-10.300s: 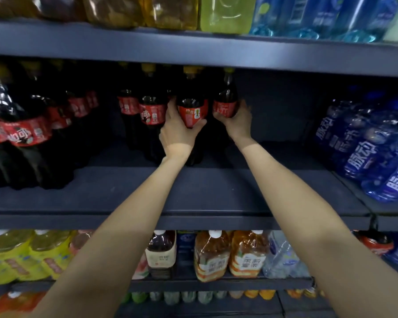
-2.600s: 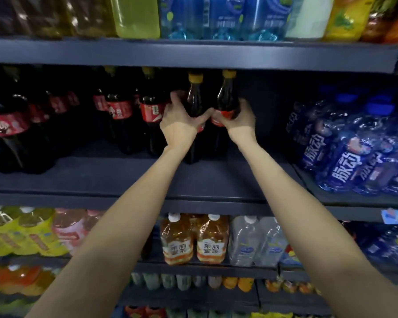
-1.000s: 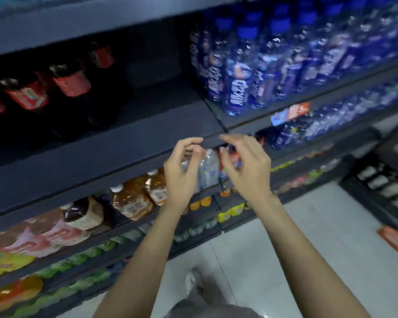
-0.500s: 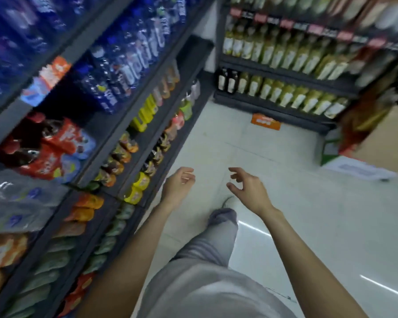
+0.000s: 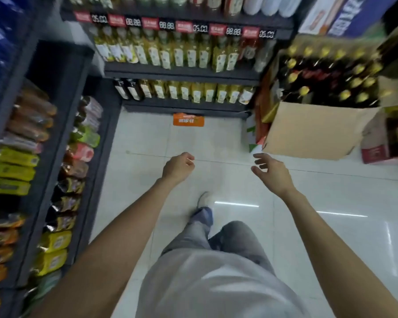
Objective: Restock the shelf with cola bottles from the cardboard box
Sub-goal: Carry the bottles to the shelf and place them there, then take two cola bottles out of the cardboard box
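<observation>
An open cardboard box (image 5: 313, 131) stands on the floor at the upper right, packed with several dark cola bottles (image 5: 326, 81) with yellow caps. My left hand (image 5: 178, 167) hangs over the white floor with its fingers loosely curled and holds nothing. My right hand (image 5: 270, 172) reaches forward with fingers spread and is empty, a short way below the box's near left corner. The cola shelf is out of view.
A dark shelf unit (image 5: 55, 157) full of drink packs runs down the left. Another shelf (image 5: 184, 72) of yellow bottles closes the aisle ahead, with an orange tag (image 5: 188, 119) on the floor before it. More cartons (image 5: 386, 138) stand at the right. My legs (image 5: 216, 237) are below.
Both hands let go of the cola bottles on the shelf and came away empty. The view swung right and down from the shelf to the aisle floor, bringing the box into view.
</observation>
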